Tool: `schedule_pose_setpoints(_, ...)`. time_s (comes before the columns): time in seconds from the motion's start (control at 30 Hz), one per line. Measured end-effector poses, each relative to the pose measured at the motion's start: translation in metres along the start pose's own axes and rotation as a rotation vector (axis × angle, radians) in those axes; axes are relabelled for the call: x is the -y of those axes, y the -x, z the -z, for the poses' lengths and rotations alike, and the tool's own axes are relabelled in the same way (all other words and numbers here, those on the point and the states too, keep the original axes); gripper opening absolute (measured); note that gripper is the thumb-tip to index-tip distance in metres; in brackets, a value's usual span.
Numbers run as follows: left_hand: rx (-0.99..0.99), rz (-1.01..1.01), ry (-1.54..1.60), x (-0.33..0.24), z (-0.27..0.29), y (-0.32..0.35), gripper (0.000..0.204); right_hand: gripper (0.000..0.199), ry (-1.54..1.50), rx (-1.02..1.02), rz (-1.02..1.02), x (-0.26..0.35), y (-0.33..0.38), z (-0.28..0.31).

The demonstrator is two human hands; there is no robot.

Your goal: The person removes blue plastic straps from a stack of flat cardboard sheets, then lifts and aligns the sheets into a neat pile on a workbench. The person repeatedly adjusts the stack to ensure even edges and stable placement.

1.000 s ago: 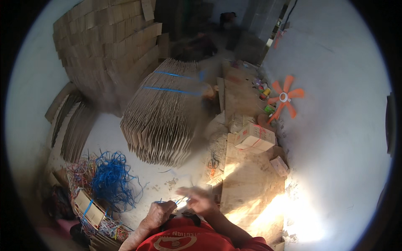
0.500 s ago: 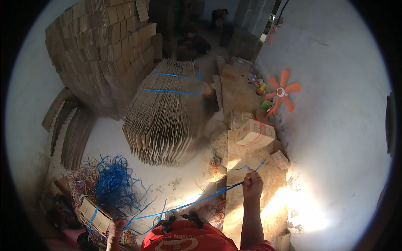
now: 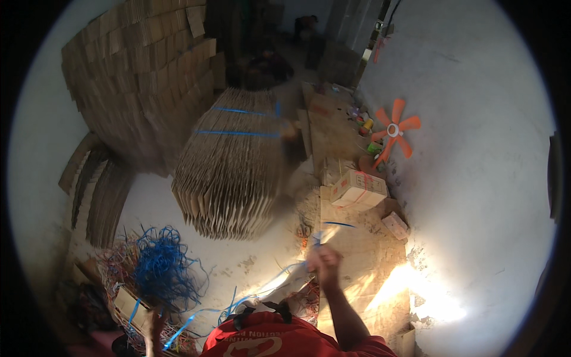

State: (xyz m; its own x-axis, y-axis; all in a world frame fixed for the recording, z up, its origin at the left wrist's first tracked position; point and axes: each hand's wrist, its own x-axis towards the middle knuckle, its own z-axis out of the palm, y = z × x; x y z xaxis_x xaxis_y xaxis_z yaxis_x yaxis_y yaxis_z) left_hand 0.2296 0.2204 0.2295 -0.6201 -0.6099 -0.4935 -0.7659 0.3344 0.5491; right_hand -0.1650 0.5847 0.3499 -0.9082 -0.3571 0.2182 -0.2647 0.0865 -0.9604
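My right hand (image 3: 325, 260) is closed around a blue plastic strap (image 3: 275, 282), above the cardboard sheet on the right. From that fist the strap slants down leftward across my front, going slack near its lower left end. A short loose tail sticks up past the fist. My left hand (image 3: 156, 326) is low at the left, beside a flat cardboard bundle (image 3: 126, 302) with a blue band round it. The strap's lower end lies close to this hand; its fingers are dark and smeared, so their grip is unclear.
A heap of tangled blue straps (image 3: 163, 265) lies left. A large strapped cardboard stack (image 3: 229, 178) stands ahead, with a tall cardboard pile (image 3: 137, 77) behind it. Right are a tied carton (image 3: 358, 190), a brick (image 3: 395, 225) and an orange fan (image 3: 393, 130). Two people are farther back.
My right hand has moved left and slightly nearer with the strap, which has slackened. My left hand has shifted slightly left, and the strap's lower end now hangs beside it.
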Motion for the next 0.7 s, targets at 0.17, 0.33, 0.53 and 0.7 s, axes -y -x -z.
schedule_pose_setpoints(0.17, 0.332, -0.364, 1.174, -0.206, -0.07, -0.004, 0.065, 0.019, -0.161, 0.947, -0.328, 0.019, 0.031, -0.087)
schedule_pose_setpoints(0.33, 0.38, -0.37, 1.543, -0.291, -0.081, 0.005, 0.048, 0.024, -0.282, 1.011, -0.396, -0.01, 0.062, -0.078)
schedule_pose_setpoints(0.53, 0.109, -0.293, 1.555, -0.288, -0.091, 0.002, 0.031, 0.025, -0.522, 0.937, -0.486, -0.04, 0.063, -0.034)
schedule_pose_setpoints(0.7, 0.198, -0.287, 1.557, -0.309, -0.103, 0.013, 0.015, 0.024, -0.642, 0.929, -0.624, -0.044, 0.056, 0.004)
